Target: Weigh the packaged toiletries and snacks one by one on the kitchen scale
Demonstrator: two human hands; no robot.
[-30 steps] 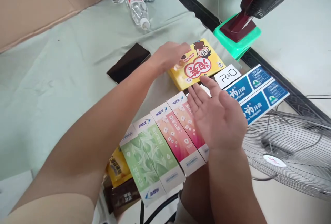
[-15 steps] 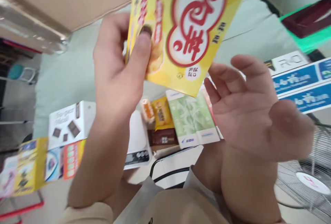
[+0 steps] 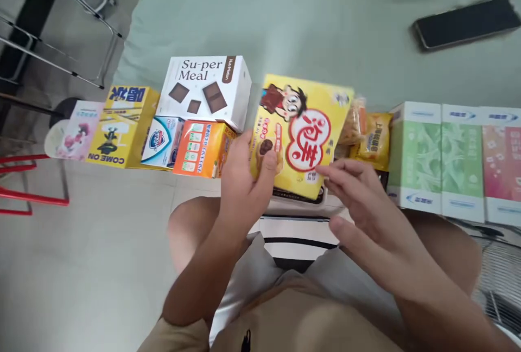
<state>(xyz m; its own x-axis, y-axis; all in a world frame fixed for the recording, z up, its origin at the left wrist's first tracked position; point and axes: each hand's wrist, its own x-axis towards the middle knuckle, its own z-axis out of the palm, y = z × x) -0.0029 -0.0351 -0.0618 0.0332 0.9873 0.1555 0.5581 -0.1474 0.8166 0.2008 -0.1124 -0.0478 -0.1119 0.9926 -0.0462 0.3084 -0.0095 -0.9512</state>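
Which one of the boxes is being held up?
The yellow box with the cartoon face. The left hand grips it; no hand holds the other yellow box, marked COME ON.

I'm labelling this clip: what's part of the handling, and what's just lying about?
Being handled:
yellow cardboard box with cartoon print, in the left hand, right hand at its edge

Lying about:
black rectangular phone
white "Su-per Meal" cardboard box
orange cardboard box
green-and-white cardboard boxes

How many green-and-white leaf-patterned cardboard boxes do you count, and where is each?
2. The left green box sits right of the yellow plastic packet; the right green box adjoins the first, beside a pink-and-white cardboard box. Others may be hidden.
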